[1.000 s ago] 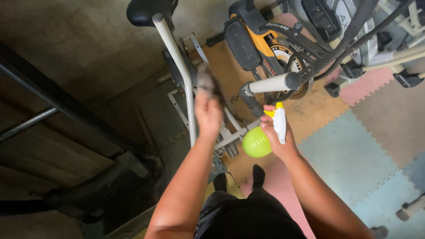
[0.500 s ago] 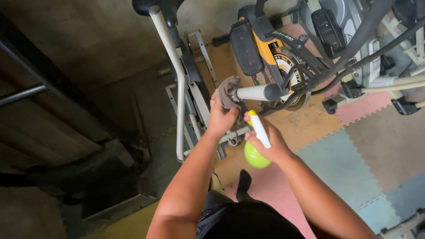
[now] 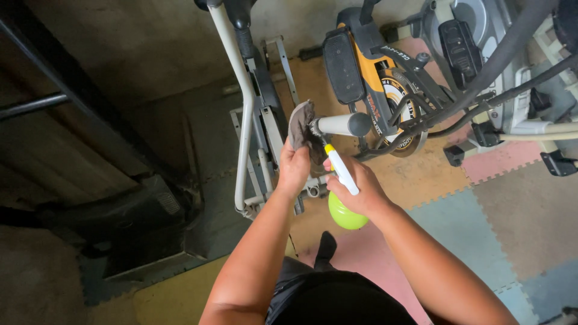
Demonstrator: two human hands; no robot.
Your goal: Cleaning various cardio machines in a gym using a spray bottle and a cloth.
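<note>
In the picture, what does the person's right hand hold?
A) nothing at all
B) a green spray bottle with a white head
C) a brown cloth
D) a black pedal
B: the right hand wraps the neck of the green spray bottle, its white head aimed toward the grey handlebar end, while the left hand presses the brown cloth there.

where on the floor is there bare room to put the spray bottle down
Bare mat: the blue tile and grey tile right of the right hand, and the yellow tile beside the left arm. Crowded: around the exercise machines' frames.
</note>
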